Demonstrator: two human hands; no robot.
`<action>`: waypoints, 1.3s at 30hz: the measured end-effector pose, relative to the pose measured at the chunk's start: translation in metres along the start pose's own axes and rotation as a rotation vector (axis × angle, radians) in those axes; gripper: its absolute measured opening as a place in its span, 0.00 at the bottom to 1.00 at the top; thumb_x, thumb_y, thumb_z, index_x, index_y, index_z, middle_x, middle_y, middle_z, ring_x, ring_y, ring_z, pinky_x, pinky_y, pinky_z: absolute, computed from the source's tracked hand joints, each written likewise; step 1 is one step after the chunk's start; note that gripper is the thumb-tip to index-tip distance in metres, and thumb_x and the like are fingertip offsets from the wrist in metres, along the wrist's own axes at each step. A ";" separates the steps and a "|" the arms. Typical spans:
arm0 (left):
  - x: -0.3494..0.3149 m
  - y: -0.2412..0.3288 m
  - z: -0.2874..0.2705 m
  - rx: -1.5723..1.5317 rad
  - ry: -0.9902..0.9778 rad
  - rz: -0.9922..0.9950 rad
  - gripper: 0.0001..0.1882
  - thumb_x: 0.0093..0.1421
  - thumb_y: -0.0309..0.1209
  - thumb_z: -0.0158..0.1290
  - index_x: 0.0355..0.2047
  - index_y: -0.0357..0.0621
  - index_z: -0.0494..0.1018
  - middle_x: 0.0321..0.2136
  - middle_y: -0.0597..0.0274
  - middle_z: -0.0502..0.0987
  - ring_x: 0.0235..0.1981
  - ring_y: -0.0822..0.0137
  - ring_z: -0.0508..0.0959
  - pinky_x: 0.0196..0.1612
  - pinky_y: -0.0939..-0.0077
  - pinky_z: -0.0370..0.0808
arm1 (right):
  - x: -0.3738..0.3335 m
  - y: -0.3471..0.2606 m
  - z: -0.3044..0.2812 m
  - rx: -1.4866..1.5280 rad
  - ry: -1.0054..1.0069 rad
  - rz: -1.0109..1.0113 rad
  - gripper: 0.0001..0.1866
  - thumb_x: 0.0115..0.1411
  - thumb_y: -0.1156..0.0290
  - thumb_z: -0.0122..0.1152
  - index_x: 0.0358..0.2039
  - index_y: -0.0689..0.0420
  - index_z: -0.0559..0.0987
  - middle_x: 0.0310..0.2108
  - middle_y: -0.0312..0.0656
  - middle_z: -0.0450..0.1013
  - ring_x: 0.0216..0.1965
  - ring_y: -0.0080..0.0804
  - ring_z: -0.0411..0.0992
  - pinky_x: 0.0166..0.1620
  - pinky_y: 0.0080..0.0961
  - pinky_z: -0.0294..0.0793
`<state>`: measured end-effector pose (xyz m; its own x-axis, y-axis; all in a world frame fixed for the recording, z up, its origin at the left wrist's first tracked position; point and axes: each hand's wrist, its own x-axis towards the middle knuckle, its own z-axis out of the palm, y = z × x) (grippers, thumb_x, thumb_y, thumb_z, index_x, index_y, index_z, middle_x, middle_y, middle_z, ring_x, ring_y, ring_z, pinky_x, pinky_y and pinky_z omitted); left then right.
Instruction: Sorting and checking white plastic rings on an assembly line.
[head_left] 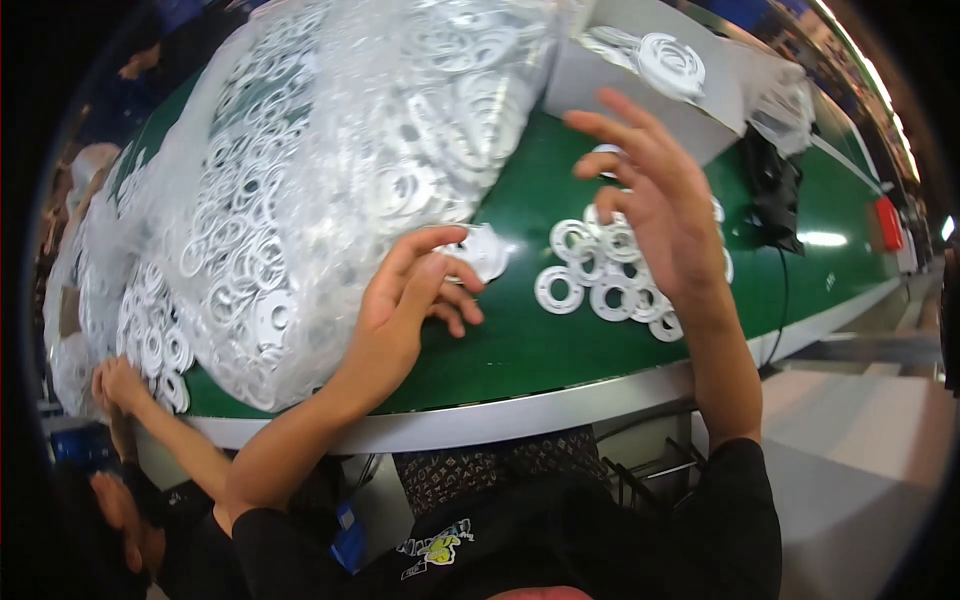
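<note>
Loosely bent, my left hand [405,290] has its fingers apart and nothing visible in its grasp. Just past its fingertips is a white flat plastic part [484,252]; whether they touch it I cannot tell. My right hand [660,190] is raised over a loose group of white plastic rings [612,297] on the green table [520,345]. Its fingers are spread with nothing between them, and the hand and forearm hide some of the rings. Behind it stands an open cardboard box [610,85] with white round parts [671,66] inside.
Large clear plastic bags [330,200] full of white rings cover the table's left and back. A co-worker's hand [118,383] touches near rings at the far left. At the right lie a black bag [772,190], a cable and a red object [888,222]. The pale table edge [530,410] runs before me.
</note>
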<state>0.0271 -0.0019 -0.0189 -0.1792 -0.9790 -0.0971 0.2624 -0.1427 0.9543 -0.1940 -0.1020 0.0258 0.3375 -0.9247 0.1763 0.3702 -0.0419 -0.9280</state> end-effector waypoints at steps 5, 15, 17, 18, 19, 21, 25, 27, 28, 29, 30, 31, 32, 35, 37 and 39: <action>0.005 -0.001 0.005 0.193 -0.061 -0.006 0.17 0.68 0.32 0.41 0.54 0.38 0.62 0.35 0.59 0.73 0.32 0.73 0.74 0.36 0.81 0.71 | -0.005 0.019 -0.003 -0.355 -0.208 0.209 0.17 0.59 0.66 0.58 0.45 0.63 0.75 0.31 0.38 0.74 0.31 0.22 0.72 0.35 0.18 0.71; -0.026 0.101 -0.018 0.321 -0.119 0.130 0.10 0.65 0.26 0.44 0.42 0.34 0.72 0.36 0.58 0.76 0.34 0.72 0.78 0.30 0.82 0.73 | -0.014 0.058 -0.016 -1.576 -0.185 -0.398 0.24 0.53 0.61 0.63 0.46 0.63 0.73 0.50 0.55 0.68 0.53 0.51 0.64 0.56 0.41 0.61; -0.013 0.117 -0.056 0.546 0.118 0.353 0.11 0.65 0.29 0.44 0.42 0.34 0.73 0.36 0.58 0.77 0.35 0.71 0.78 0.31 0.82 0.73 | -0.017 0.057 -0.013 -1.601 -0.171 -0.381 0.23 0.53 0.62 0.62 0.46 0.63 0.73 0.50 0.54 0.68 0.52 0.49 0.66 0.54 0.40 0.64; -0.005 0.122 -0.076 0.751 0.289 0.416 0.12 0.66 0.30 0.45 0.43 0.35 0.73 0.36 0.59 0.77 0.36 0.71 0.78 0.33 0.81 0.73 | -0.018 0.055 -0.011 -1.582 -0.217 -0.411 0.23 0.53 0.62 0.62 0.46 0.63 0.73 0.50 0.54 0.68 0.52 0.49 0.66 0.54 0.40 0.64; 0.002 0.119 -0.109 0.835 0.377 0.394 0.12 0.65 0.31 0.46 0.43 0.36 0.73 0.38 0.58 0.77 0.39 0.70 0.77 0.37 0.79 0.73 | -0.020 0.051 -0.008 -1.595 -0.217 -0.344 0.23 0.53 0.62 0.63 0.46 0.63 0.74 0.49 0.53 0.69 0.51 0.48 0.66 0.53 0.40 0.65; 0.010 0.089 -0.154 1.097 0.496 0.315 0.14 0.63 0.30 0.48 0.46 0.37 0.72 0.43 0.57 0.75 0.45 0.66 0.76 0.44 0.74 0.73 | -0.022 0.049 -0.003 -1.603 -0.250 -0.286 0.23 0.53 0.62 0.63 0.46 0.63 0.74 0.49 0.52 0.69 0.51 0.47 0.67 0.51 0.40 0.65; 0.023 0.060 -0.162 1.306 0.493 0.224 0.15 0.61 0.29 0.51 0.48 0.41 0.72 0.48 0.54 0.72 0.48 0.62 0.74 0.50 0.71 0.72 | -0.026 0.041 0.003 -1.657 -0.231 -0.261 0.24 0.54 0.60 0.63 0.46 0.63 0.74 0.48 0.50 0.70 0.49 0.46 0.68 0.50 0.39 0.66; 0.028 0.054 -0.159 1.342 0.540 0.302 0.14 0.59 0.28 0.52 0.46 0.42 0.73 0.42 0.53 0.76 0.43 0.62 0.76 0.48 0.73 0.72 | -0.028 0.041 0.002 -1.699 -0.200 -0.242 0.25 0.54 0.59 0.63 0.46 0.64 0.74 0.47 0.50 0.71 0.48 0.46 0.69 0.49 0.39 0.67; 0.028 0.056 -0.158 1.338 0.536 0.305 0.14 0.59 0.28 0.52 0.46 0.42 0.73 0.42 0.53 0.76 0.43 0.62 0.76 0.48 0.73 0.72 | -0.028 0.042 0.002 -1.705 -0.197 -0.240 0.25 0.54 0.59 0.63 0.46 0.64 0.74 0.47 0.50 0.71 0.48 0.46 0.69 0.49 0.39 0.67; 0.025 0.061 -0.158 1.299 0.571 0.162 0.13 0.59 0.28 0.52 0.44 0.41 0.73 0.39 0.54 0.77 0.41 0.62 0.77 0.46 0.73 0.72 | -0.029 0.044 0.003 -1.730 -0.201 -0.245 0.25 0.54 0.58 0.63 0.46 0.63 0.74 0.47 0.51 0.71 0.48 0.45 0.69 0.48 0.38 0.68; 0.021 0.064 -0.158 1.257 0.605 0.016 0.12 0.59 0.28 0.53 0.43 0.41 0.74 0.36 0.55 0.78 0.39 0.62 0.77 0.44 0.73 0.72 | -0.031 0.044 0.005 -1.754 -0.207 -0.249 0.25 0.54 0.58 0.63 0.46 0.63 0.74 0.47 0.51 0.71 0.48 0.45 0.69 0.48 0.38 0.68; 0.019 0.057 -0.163 1.259 0.707 0.086 0.10 0.59 0.28 0.52 0.41 0.40 0.74 0.32 0.56 0.79 0.36 0.62 0.78 0.42 0.72 0.72 | -0.032 0.044 0.007 -1.773 -0.218 -0.277 0.23 0.54 0.59 0.63 0.45 0.63 0.74 0.47 0.49 0.71 0.48 0.44 0.69 0.45 0.38 0.70; 0.016 0.058 -0.165 1.259 0.703 0.088 0.10 0.59 0.28 0.52 0.41 0.40 0.74 0.32 0.56 0.79 0.36 0.62 0.78 0.42 0.72 0.72 | -0.034 0.044 0.008 -1.775 -0.215 -0.275 0.23 0.54 0.59 0.63 0.45 0.63 0.74 0.47 0.49 0.71 0.48 0.44 0.69 0.45 0.38 0.70; 0.012 0.059 -0.173 1.513 0.872 0.195 0.12 0.60 0.24 0.48 0.44 0.42 0.73 0.38 0.53 0.77 0.40 0.58 0.77 0.45 0.69 0.72 | -0.033 0.043 0.007 -1.730 -0.230 -0.253 0.20 0.55 0.62 0.62 0.43 0.62 0.74 0.47 0.47 0.71 0.47 0.43 0.69 0.46 0.38 0.68; 0.014 0.066 -0.173 1.617 0.859 0.481 0.13 0.59 0.24 0.47 0.44 0.42 0.72 0.39 0.53 0.76 0.41 0.55 0.76 0.46 0.66 0.71 | -0.034 0.042 0.007 -1.744 -0.227 -0.363 0.15 0.55 0.66 0.61 0.40 0.60 0.75 0.43 0.45 0.71 0.44 0.41 0.70 0.45 0.37 0.67; 0.024 0.076 -0.149 1.703 0.842 0.735 0.15 0.55 0.20 0.46 0.43 0.42 0.72 0.42 0.53 0.74 0.44 0.53 0.73 0.49 0.66 0.69 | -0.031 0.046 0.005 -1.725 -0.210 -0.389 0.13 0.55 0.67 0.60 0.38 0.60 0.75 0.41 0.45 0.71 0.43 0.40 0.70 0.46 0.36 0.66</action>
<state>0.1843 -0.0580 0.0090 0.0502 -0.6593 0.7502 -0.9981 -0.0054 0.0621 -0.1833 -0.0734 -0.0207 0.6055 -0.7121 0.3554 -0.7451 -0.6642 -0.0612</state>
